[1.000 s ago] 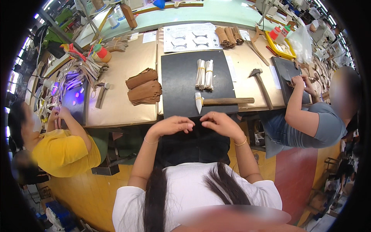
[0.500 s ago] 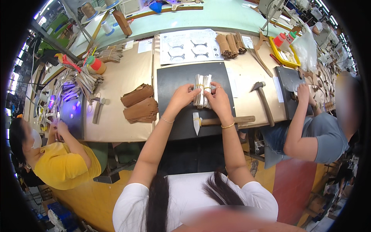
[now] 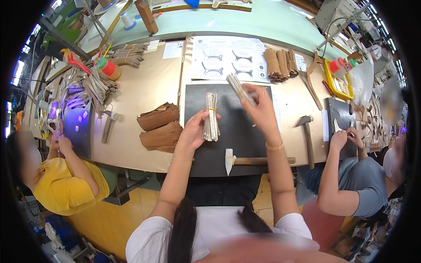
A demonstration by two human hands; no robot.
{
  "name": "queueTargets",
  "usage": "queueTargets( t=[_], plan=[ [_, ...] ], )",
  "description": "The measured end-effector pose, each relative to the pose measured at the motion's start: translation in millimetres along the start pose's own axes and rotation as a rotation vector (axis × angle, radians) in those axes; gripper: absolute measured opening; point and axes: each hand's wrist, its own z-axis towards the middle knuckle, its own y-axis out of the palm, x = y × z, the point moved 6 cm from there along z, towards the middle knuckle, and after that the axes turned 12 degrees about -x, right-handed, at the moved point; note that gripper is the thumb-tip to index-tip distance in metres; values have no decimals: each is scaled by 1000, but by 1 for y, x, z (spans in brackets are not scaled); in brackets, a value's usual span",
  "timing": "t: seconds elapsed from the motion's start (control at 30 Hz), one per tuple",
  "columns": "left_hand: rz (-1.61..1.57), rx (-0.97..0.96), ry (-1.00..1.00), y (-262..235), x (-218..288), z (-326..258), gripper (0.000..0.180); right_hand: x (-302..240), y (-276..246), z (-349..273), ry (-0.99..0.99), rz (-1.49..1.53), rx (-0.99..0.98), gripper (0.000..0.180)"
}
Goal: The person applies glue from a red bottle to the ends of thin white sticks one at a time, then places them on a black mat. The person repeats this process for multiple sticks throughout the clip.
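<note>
My left hand (image 3: 193, 130) holds a banded bundle of pale flat strips (image 3: 211, 117) upright on the black mat (image 3: 234, 144). My right hand (image 3: 262, 109) is raised above the mat, gripping a second bundle of pale strips (image 3: 239, 89) that sticks up and to the left. A wooden-handled tool with a pale pointed head (image 3: 245, 161) lies on the mat's near edge, below both hands.
Stacks of brown cut pieces (image 3: 160, 127) lie left of the mat; a hammer (image 3: 307, 133) lies right of it. A printed pattern sheet (image 3: 230, 59) and brown bundles (image 3: 278, 65) sit behind. A person in yellow (image 3: 66, 184) works at left, another in grey (image 3: 364, 184) at right.
Both hands moved from the table's near edge onto the mat. They took up the strip bundles; the right hand then lifted one away while the left kept the other.
</note>
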Motion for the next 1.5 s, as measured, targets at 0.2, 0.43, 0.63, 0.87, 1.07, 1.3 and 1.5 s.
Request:
queueTargets(
  t=[0.2, 0.43, 0.63, 0.87, 1.07, 1.3, 1.5],
  plan=[
    [-105, -98, 98, 7, 9, -20, 45, -58, 8, 64, -400, -345, 57, 27],
    [29, -58, 25, 8, 17, -41, 46, -67, 75, 8, -202, 4, -383, 16],
    [162, -35, -3, 19, -1, -51, 47, -50, 91, -14, -76, 48, -299, 15],
    [243, -78, -109, 29, -14, -54, 52, -40, 72, -50, -147, 188, -251, 15],
    [305, -263, -363, 45, -27, -63, 58, -10, 51, -67, 159, 757, -252, 18],
    [255, -379, -520, 39, -39, -76, 49, 10, -25, -8, 80, 513, 71, 12],
    [151, -185, -312, 24, -35, -65, 39, 38, 15, 110, -13, 69, -61, 14]
  ],
)
